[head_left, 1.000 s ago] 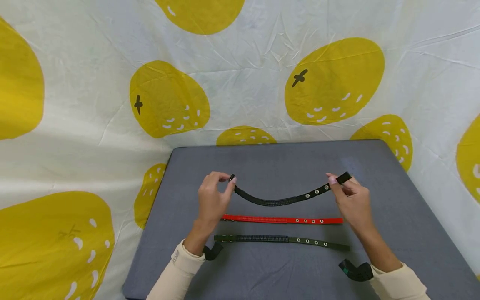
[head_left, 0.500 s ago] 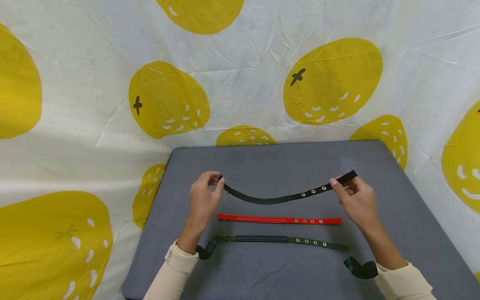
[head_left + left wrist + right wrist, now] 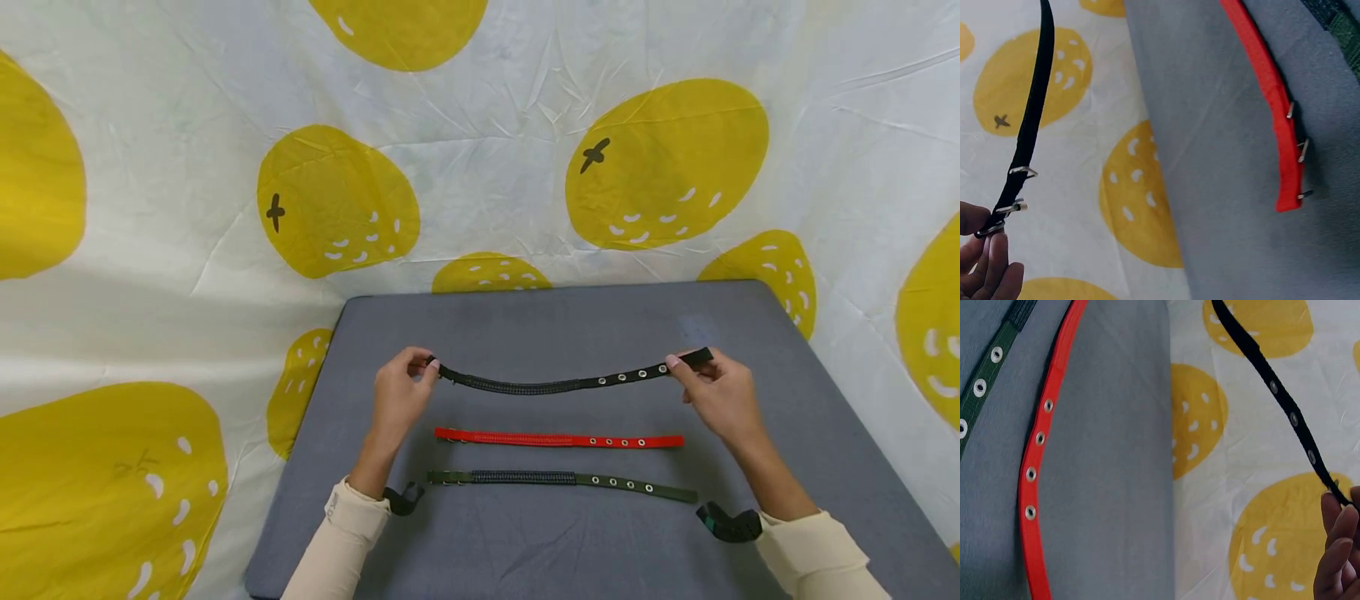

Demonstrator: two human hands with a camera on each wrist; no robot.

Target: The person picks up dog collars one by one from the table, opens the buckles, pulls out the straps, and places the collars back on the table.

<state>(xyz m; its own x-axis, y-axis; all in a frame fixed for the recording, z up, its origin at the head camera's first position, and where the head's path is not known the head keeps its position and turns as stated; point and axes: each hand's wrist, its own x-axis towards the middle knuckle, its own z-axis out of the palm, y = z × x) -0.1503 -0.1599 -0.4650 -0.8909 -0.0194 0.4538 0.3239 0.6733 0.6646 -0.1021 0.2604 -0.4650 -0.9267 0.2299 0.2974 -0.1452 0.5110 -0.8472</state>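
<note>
A black collar [image 3: 525,388] with metal eyelets hangs in a shallow curve between both hands, above the table. My left hand [image 3: 401,390] pinches its buckle end; the left wrist view shows the metal buckle [image 3: 1013,207] right by the fingertips. My right hand [image 3: 720,396] pinches the eyelet end between thumb and fingers, with the tip sticking out past them. Nearer to me, a red collar [image 3: 517,438] lies straight across the table, its buckle end at the left. In front of that lies a dark green collar [image 3: 525,477], set the same way round.
The grey table [image 3: 555,542] carries the two lying collars. Behind it and along its sides hangs a white cloth [image 3: 487,192] printed with yellow fruit. A dark wrist-camera piece [image 3: 729,523] juts from the right wrist, and a similar piece [image 3: 405,498] from the left.
My left hand has moved left and my right hand slightly right, so the black collar sags less and hangs flatter. The red and green collars have stayed in place.
</note>
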